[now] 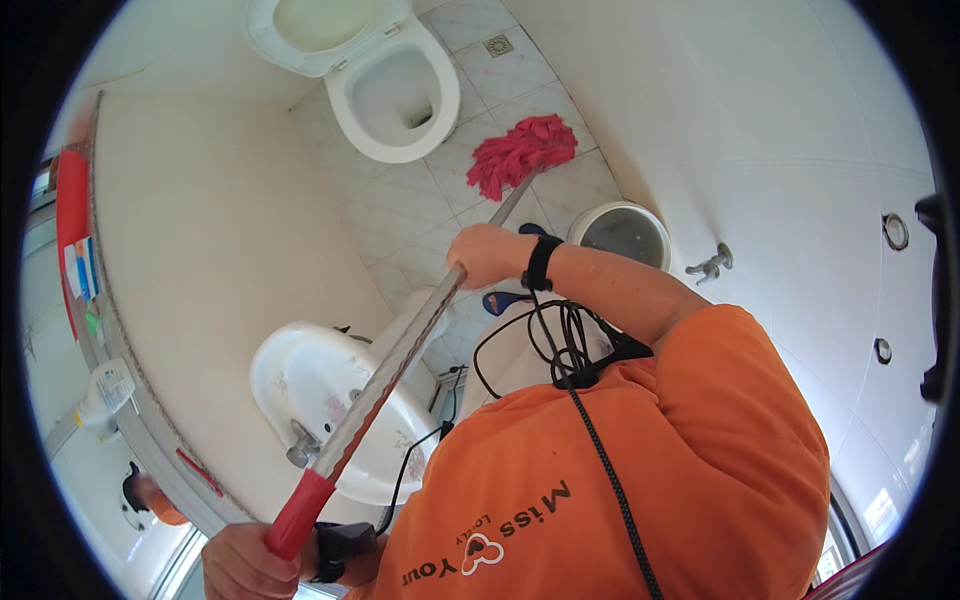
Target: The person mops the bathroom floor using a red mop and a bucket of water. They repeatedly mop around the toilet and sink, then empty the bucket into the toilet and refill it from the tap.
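Observation:
A mop slants across the view, its metal pole (400, 348) running from lower left to upper right. My left hand (248, 562) is closed around the red grip at the pole's upper end. Farther down the pole, my right hand (488, 256) wraps round the bare metal. The mop's pink-red cloth head (522, 154) lies spread on the tiled floor (405, 200), to the right of the toilet. A black band circles my right wrist, and a dark device sits at my left wrist.
The toilet (350, 115) stands at the far side with its lid up. A round bucket (572, 232) of greyish water is near the right wall, below a tap (712, 262). The washbasin (275, 375) is at left. Black cables (598, 455) hang over my orange shirt. A floor drain (498, 45) lies far back.

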Tool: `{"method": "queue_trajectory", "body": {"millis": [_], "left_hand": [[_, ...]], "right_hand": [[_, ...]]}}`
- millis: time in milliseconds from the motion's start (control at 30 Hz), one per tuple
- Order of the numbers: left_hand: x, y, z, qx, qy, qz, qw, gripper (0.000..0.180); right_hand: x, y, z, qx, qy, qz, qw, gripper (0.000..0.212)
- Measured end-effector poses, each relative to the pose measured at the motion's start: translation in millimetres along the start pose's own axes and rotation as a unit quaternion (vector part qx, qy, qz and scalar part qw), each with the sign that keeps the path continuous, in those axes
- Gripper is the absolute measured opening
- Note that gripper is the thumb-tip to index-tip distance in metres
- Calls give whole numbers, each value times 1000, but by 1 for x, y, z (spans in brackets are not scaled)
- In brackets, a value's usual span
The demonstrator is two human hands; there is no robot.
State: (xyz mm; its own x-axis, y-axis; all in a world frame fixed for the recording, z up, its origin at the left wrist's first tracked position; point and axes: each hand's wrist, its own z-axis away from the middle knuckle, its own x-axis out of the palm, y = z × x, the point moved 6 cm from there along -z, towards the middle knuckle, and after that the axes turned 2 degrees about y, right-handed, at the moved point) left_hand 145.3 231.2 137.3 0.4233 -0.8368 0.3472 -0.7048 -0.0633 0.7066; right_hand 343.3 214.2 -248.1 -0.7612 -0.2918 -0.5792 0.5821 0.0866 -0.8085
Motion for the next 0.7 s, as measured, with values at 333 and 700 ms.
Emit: {"method": "queue_trajectory", "body": {"millis": [333, 700], "left_hand": [[4, -44, -38, -124, -280, 143, 941, 17], [-26, 19, -53, -222, -374, 110, 894, 25]], "right_hand": [[4, 21, 51, 116, 207, 0, 971, 24], [44, -35, 28, 103, 314, -86, 940, 21]]}}
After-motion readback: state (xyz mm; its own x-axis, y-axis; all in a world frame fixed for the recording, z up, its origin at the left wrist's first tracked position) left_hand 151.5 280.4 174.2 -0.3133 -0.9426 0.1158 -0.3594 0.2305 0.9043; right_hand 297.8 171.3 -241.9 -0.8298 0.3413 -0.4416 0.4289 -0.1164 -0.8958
